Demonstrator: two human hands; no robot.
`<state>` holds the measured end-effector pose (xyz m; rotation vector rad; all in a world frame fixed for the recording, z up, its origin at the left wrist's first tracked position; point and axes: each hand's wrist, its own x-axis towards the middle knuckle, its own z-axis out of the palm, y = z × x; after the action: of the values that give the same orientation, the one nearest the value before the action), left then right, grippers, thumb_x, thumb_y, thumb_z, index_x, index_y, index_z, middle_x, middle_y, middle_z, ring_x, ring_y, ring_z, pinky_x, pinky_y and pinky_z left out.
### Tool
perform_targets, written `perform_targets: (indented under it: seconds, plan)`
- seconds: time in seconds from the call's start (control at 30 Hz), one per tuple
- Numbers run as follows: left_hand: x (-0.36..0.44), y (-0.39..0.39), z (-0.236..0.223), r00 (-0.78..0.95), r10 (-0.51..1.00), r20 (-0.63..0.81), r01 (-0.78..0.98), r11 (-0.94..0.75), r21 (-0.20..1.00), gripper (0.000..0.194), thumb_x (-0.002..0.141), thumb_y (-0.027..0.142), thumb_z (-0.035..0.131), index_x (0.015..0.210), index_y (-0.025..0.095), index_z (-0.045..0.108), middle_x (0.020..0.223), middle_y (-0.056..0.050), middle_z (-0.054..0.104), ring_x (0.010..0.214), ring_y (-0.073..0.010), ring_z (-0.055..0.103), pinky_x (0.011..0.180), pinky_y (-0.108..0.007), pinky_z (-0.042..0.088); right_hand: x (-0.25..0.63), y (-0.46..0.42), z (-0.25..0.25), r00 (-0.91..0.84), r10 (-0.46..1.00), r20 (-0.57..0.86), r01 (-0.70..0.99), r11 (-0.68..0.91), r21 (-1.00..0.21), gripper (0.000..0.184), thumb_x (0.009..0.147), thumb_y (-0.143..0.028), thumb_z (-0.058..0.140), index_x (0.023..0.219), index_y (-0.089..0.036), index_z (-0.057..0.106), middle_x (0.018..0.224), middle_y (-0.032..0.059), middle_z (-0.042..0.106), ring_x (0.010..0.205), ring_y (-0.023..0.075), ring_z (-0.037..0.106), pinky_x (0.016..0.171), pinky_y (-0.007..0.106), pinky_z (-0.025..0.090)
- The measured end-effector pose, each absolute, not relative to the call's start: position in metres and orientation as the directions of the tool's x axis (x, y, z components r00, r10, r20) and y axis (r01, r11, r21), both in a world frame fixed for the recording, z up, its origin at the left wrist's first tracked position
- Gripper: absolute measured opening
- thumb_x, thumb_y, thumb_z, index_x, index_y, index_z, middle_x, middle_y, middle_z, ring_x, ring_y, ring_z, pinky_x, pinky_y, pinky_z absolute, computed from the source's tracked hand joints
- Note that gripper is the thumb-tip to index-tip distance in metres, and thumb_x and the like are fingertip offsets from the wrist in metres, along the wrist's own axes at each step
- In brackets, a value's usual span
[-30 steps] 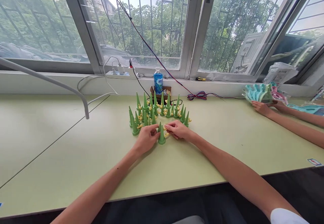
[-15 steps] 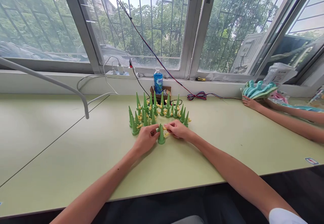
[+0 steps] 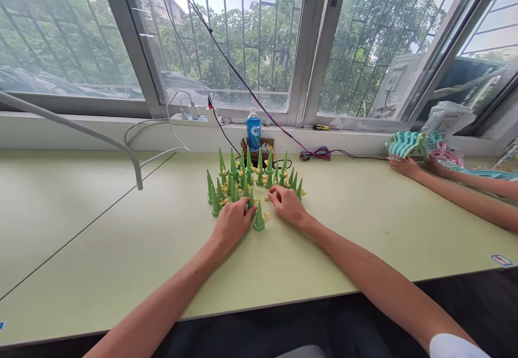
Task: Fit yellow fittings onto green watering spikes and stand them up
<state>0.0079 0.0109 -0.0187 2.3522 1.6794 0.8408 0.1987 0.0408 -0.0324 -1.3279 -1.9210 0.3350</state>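
Green cone-shaped plant watering spikes with yellow valves stand point up in a cluster (image 3: 234, 177) on the table. My left hand (image 3: 232, 220) is closed around the lower part of one green spike (image 3: 251, 198) at the cluster's front. Just right of its fingertips, a single green spike (image 3: 259, 219) stands nearest me, its yellow valve pointing right. My right hand (image 3: 286, 205) is to the right, fingers curled and tips close together. A small yellow bit shows by its fingertips; whether it is held is unclear.
Behind the cluster, a blue bottle (image 3: 253, 131) stands by a small brown box (image 3: 267, 145). Coiled cable (image 3: 315, 153) lies to the right. Another person's hands (image 3: 404, 166) touch turquoise hangers (image 3: 407, 143) at far right. A white curved tube (image 3: 101, 131) juts in from the left.
My left hand has moved a spike slightly back and left, away from the front spike. My right hand has drawn a little to the right. The other person's hangers now stand more upright.
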Motion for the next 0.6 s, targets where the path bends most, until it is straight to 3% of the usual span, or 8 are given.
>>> perform_targets:
  seconds: [0.17, 0.4, 0.5, 0.6]
  plan:
    - [0.008, 0.011, -0.019, 0.192, 0.907, 0.375, 0.858, -0.341, 0.385, 0.013, 0.089, 0.029, 0.053, 0.085, 0.019, 0.059, 0.063, -0.003, 0.063, 0.059, -0.0193, 0.057, 0.059, -0.026, 0.037, 0.201, 0.04, -0.031, -0.215, 0.899, 0.382, 0.748, 0.403, -0.527, 0.03, 0.093, -0.026, 0.051, 0.118, -0.019, 0.065, 0.077, 0.0036, 0.07, 0.067, 0.0167, 0.06, 0.071, 0.026, 0.043]
    - [0.006, 0.005, -0.02, 0.18, 0.834, 0.521, 0.787, -0.44, 0.432, 0.033, 0.092, 0.032, 0.049, 0.122, 0.017, 0.052, 0.055, 0.005, 0.054, 0.051, -0.014, 0.049, 0.055, -0.023, 0.036, 0.199, 0.042, -0.032, -0.272, 0.911, 0.31, 0.802, 0.393, -0.449, 0.033, 0.094, -0.029, 0.049, 0.123, -0.024, 0.066, 0.103, 0.0058, 0.073, 0.089, 0.0207, 0.066, 0.076, 0.027, 0.045]
    - [0.005, -0.001, -0.018, 0.131, 0.788, 0.601, 0.738, -0.482, 0.472, 0.031, 0.095, 0.035, 0.043, 0.12, 0.018, 0.05, 0.051, 0.008, 0.046, 0.044, -0.0107, 0.04, 0.052, -0.021, 0.033, 0.198, 0.042, -0.033, -0.294, 0.91, 0.293, 0.817, 0.398, -0.416, 0.03, 0.093, -0.029, 0.051, 0.117, -0.023, 0.067, 0.109, 0.0064, 0.071, 0.094, 0.0216, 0.065, 0.076, 0.027, 0.044]
    - [0.004, -0.005, -0.015, 0.13, 0.767, 0.628, 0.694, -0.523, 0.495, 0.027, 0.096, 0.04, 0.041, 0.106, 0.019, 0.056, 0.049, 0.009, 0.039, 0.043, -0.0087, 0.034, 0.049, -0.019, 0.031, 0.197, 0.041, -0.032, -0.296, 0.913, 0.281, 0.832, 0.391, -0.394, 0.025, 0.092, -0.028, 0.052, 0.112, -0.022, 0.066, 0.1, 0.0073, 0.072, 0.088, 0.0212, 0.064, 0.071, 0.027, 0.042]
